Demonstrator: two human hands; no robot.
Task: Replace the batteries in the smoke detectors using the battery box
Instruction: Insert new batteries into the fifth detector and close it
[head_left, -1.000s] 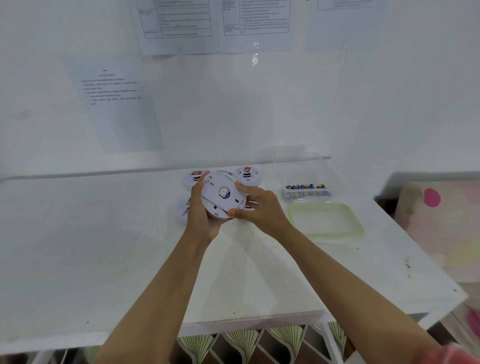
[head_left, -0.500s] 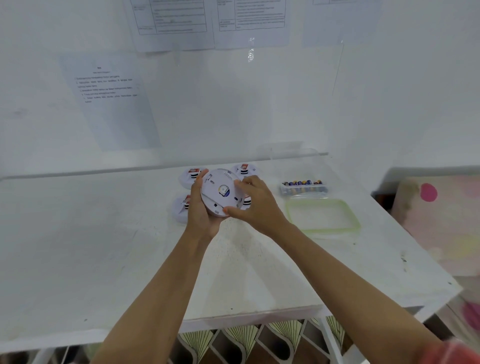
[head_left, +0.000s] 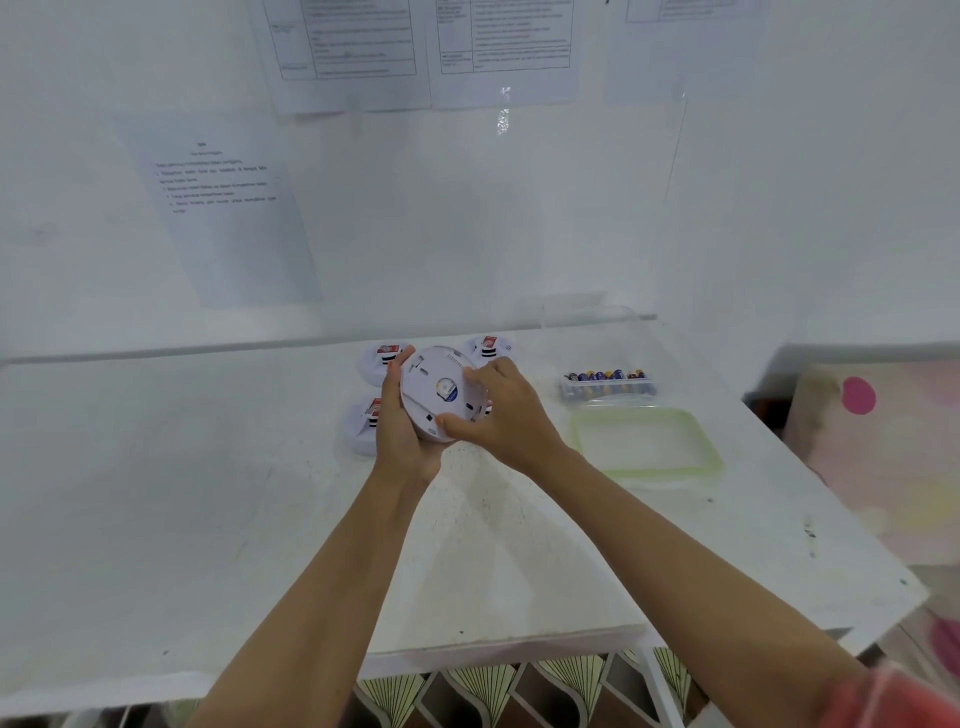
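At the fingertips (head_left: 406, 355) of the left hand (head_left: 402, 436): curled over the upper-left rim of a smoke detector (head_left: 439, 392), palm cupping its lower-left edge. Opposite, gripped by the right hand (head_left: 506, 415), thumb pressed to the lower rim, fingers bent over the right side of the back face. Held on edge above the table (head_left: 208, 519), tilted, back plate toward the camera, clear of the surface.

Looks like a light, rigid plastic shell, smooth and somewhat slippery. Probably opens by twisting back against body, so best taken around the rim with hands opposed, not by the small tabs or the centre label. Likely to crack at the clips if forced.

Just behind and to the left, flat on the table: further detectors (head_left: 376, 361), red-and-black labels up. Well to the right, near the wall: battery box (head_left: 608, 385), uncovered, cells standing in a row. Just in front of it: green-rimmed lid (head_left: 710, 457), lying flat.
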